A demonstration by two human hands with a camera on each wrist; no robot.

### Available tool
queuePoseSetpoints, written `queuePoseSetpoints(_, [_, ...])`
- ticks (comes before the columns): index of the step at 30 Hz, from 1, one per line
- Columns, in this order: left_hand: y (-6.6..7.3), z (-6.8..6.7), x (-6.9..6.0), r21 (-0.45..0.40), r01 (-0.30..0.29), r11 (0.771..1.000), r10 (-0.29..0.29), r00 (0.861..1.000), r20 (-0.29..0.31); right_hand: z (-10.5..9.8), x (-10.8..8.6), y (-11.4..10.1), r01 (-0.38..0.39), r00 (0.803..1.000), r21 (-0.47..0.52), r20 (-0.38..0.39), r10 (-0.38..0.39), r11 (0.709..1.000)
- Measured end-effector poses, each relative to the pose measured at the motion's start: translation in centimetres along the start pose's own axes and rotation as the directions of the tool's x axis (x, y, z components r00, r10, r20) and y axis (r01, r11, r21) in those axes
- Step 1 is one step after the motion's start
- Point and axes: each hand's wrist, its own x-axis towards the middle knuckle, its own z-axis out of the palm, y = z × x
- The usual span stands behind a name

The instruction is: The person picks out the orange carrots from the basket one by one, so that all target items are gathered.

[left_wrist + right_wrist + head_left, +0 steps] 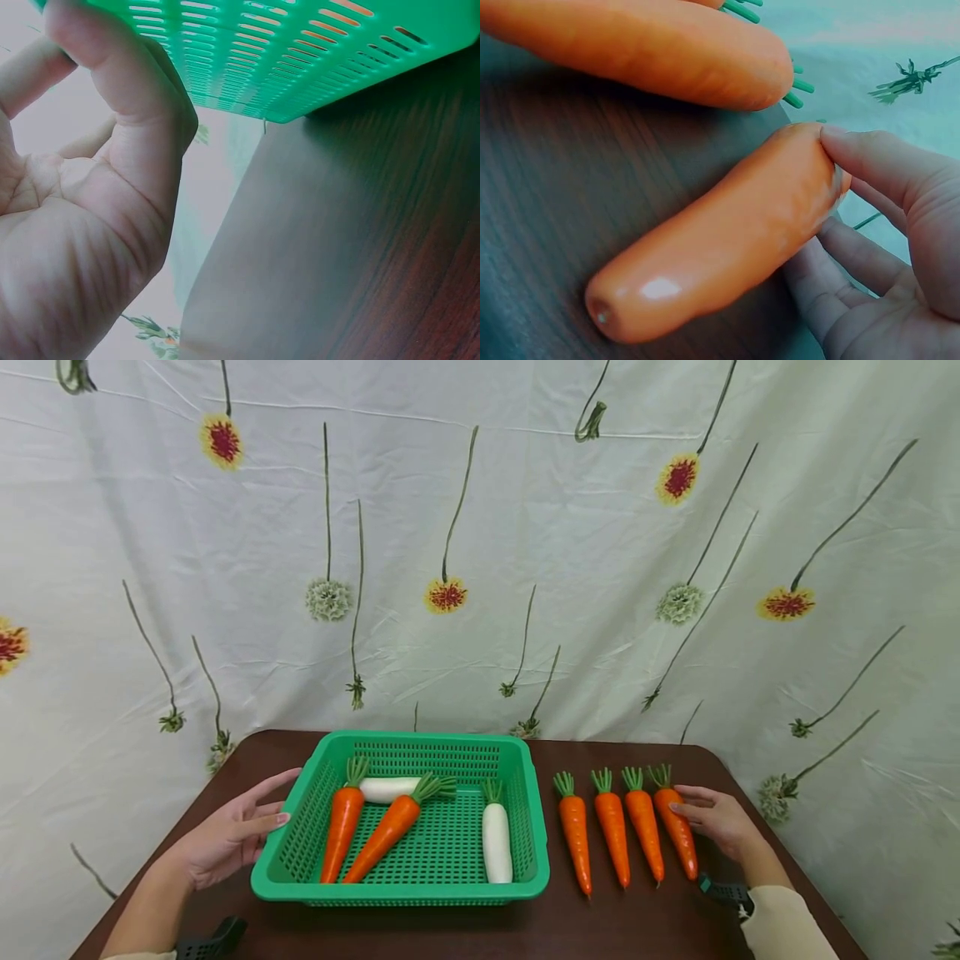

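Note:
A green plastic basket (397,892) holds two orange carrots (387,838) and two white radishes (496,843), one of them lying crosswise at the back. My left hand (234,837) is at the basket's left side, thumb and fingertips at the rim. In the left wrist view the thumb (146,97) is bent up against the basket's slotted wall (247,56). To the right of the basket, several carrots stand in a row, tops pointing away. My right hand (718,820) pinches the rightmost carrot (720,232) near its leafy end, thumb on one side and fingers on the other.
The dark brown table (622,927) runs under everything. Behind it hangs a pale cloth (420,527) printed with flowers. Beside the held carrot lies its neighbouring carrot (643,831), a narrow gap apart.

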Motion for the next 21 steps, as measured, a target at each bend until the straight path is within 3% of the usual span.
queuePoseSetpoints(10, [0.1, 0.0, 0.1, -0.018, 0.001, 1.0, -0.001, 1.0, 0.013, 0.5, -0.9, -0.3, -0.003, 0.997, -0.013, -0.075, 0.002, 1.0])
queuePoseSetpoints(21, [0.0, 0.0, 0.0, -0.015, 0.002, 1.0, -0.001, 1.0, 0.009, 0.9, -1.4, -1.3, 0.027, 0.988, -0.144, -0.144, -0.048, 0.989])
